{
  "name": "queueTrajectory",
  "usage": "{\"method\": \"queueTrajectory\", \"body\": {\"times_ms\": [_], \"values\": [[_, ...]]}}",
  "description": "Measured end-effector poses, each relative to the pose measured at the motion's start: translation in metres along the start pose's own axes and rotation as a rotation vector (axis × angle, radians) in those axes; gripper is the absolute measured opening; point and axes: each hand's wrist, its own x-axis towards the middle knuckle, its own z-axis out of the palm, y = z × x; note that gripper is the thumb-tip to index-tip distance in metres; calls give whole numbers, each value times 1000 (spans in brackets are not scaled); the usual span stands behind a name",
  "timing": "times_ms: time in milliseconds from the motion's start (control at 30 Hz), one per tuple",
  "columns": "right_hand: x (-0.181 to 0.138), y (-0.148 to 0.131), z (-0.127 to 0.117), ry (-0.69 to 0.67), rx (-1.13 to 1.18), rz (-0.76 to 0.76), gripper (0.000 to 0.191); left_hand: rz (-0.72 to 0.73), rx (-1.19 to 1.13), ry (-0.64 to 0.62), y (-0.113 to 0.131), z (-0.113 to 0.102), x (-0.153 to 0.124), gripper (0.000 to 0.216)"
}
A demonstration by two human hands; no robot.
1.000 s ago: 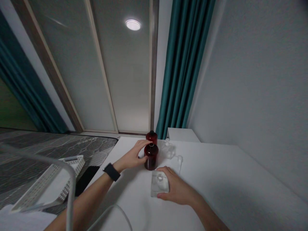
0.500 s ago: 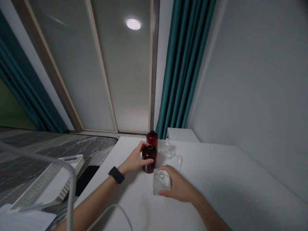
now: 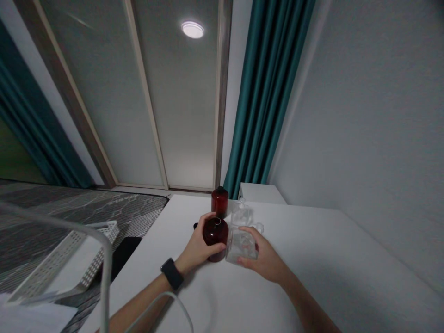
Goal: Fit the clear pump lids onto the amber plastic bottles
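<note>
My left hand (image 3: 200, 244), with a dark watch on its wrist, is wrapped round a dark red-brown bottle (image 3: 215, 233) whose round mouth faces up. In my right hand (image 3: 262, 256) is a clear square bottle (image 3: 242, 245), gripped between thumb and fingers just right of the brown one. Behind my left hand stands a second red-brown bottle (image 3: 219, 202) with a dark top. Another clear bottle (image 3: 242, 214) stands beyond the one I grip. A small dark piece (image 3: 195, 225) shows beside my left fingers; its kind is unclear.
The bottles are on a white table (image 3: 298, 240). At the left, lower down, lies a white perforated basket (image 3: 58, 273). A pale bent tube (image 3: 106, 277) crosses the near left, and a thin cable (image 3: 173, 298) curves over the table. A wall is at the right.
My left hand has drawn the brown bottle toward me. My right hand has moved the clear bottle away from me and to the right. The small dark piece has come into sight.
</note>
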Motion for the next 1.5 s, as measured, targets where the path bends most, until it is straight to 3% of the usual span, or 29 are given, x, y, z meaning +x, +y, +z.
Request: {"method": "queueTrajectory", "body": {"times_ms": [100, 233, 433, 567, 700, 900, 1133, 1500], "values": [[0, 1, 2, 51, 88, 41, 71, -21, -29, 12, 0, 5, -6, 84], [1, 2, 6, 112, 201, 82, 82, -57, -45, -16, 4, 8, -11, 72], [0, 2, 17, 146, 216, 97, 82, -51, -103, -5, 6, 8, -10, 71], [-1, 0, 23, 142, 280, 38, 87, -53, -122, -12, 9, 6, -8, 72], [-2, -2, 26, 171, 295, -29, 90, -44, 0, -18, 23, -1, -5, 63], [-4, -5, 22, 192, 225, -20, 94, -69, 229, -137, 42, -13, -2, 66], [-6, 1, 14, 217, 20, -36, 94, -5, 439, -231, 44, -22, -2, 67], [-7, -5, 11, 198, -155, -64, 96, 155, 467, -294, 42, -22, -1, 70]]}}
